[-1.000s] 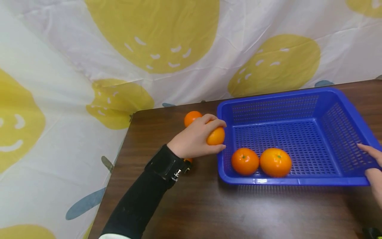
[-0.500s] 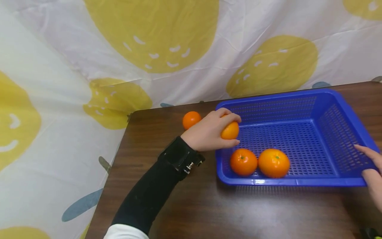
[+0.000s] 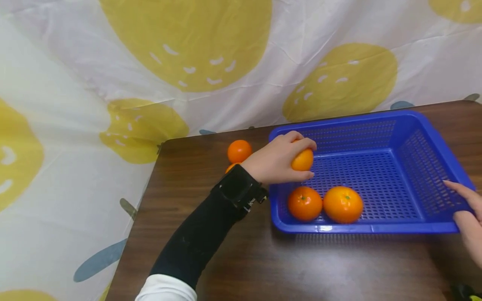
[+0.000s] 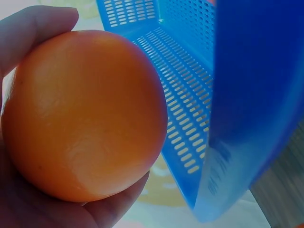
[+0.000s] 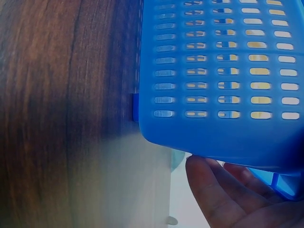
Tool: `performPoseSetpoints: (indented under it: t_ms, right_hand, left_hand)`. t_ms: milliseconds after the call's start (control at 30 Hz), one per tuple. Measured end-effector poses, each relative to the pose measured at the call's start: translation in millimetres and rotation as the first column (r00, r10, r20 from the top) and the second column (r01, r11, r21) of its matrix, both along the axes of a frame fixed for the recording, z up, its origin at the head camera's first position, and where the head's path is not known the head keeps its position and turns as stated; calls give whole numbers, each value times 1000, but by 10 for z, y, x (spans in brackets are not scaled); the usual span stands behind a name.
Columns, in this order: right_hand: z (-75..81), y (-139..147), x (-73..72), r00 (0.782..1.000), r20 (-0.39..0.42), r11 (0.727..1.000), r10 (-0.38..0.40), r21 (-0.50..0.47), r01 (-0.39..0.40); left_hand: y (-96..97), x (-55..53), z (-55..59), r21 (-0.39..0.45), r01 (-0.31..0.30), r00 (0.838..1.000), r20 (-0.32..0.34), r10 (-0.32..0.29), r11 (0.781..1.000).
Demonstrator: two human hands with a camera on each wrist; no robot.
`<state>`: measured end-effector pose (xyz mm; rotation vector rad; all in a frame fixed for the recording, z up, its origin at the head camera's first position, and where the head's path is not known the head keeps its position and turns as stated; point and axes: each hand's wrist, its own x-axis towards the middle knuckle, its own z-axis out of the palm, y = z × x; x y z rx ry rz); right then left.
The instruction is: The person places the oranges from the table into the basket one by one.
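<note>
My left hand (image 3: 281, 161) grips an orange (image 3: 303, 159) above the left end of a blue plastic basket (image 3: 363, 228), just inside its rim. Close up in the left wrist view, thumb and fingers curve round the smooth orange (image 4: 88, 116), and the basket wall (image 4: 247, 95) stands beside it. Two more oranges sit in the basket's near left corner: a redder one (image 3: 305, 203) and a lighter one (image 3: 343, 204). At the basket's right end, my right hand (image 3: 470, 213) pinches the rim between thumb and fingers; in the right wrist view the fingertips (image 5: 202, 173) touch the basket's edge.
On the brown wooden table (image 3: 320, 263), left of the basket, lies another orange (image 3: 239, 151). A further orange (image 3: 231, 168) is mostly hidden behind my left wrist. A white cloth with yellow lemon prints (image 3: 233, 104) hangs along the back and left.
My left hand has carried the orange rightward, from outside the basket's left rim to over its inside. The right hand keeps its hold on the basket.
</note>
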<state>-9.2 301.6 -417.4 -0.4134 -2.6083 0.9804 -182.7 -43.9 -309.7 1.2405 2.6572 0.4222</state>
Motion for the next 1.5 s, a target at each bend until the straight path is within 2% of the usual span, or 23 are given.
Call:
performPoseSetpoints:
  t_ms: [200, 600, 800, 1067, 1133, 1267, 1500]
  right_hand:
    - [9, -1, -14, 1000, 13, 999, 6, 34, -7]
    - [-8, 38, -6, 1000, -3, 1000, 10, 25, -10]
    - [5, 33, 9, 1000, -23, 1000, 13, 28, -12]
    - [-3, 2, 19, 996, -84, 999, 31, 20, -30]
    - [-18, -2, 20, 995, -87, 999, 39, 7, -38]
    - [-25, -5, 28, 998, -40, 999, 42, 3, -42]
    - [-23, 8, 28, 998, -63, 1000, 30, -1, -30]
  left_hand:
    - [90, -18, -6, -9, -3, 999, 37, 3, 1000]
    - [271, -82, -27, -37, 18, 999, 28, -17, 999]
    - [375, -129, -49, -47, 17, 998, 56, -14, 999]
    - [405, -194, -94, -56, -4, 992, 129, 12, 998]
    - [404, -203, -105, -59, -8, 991, 133, 15, 998]
    - [415, -216, -125, -71, -9, 990, 139, 19, 997]
    - [485, -232, -146, -107, -1, 991, 133, 16, 994]
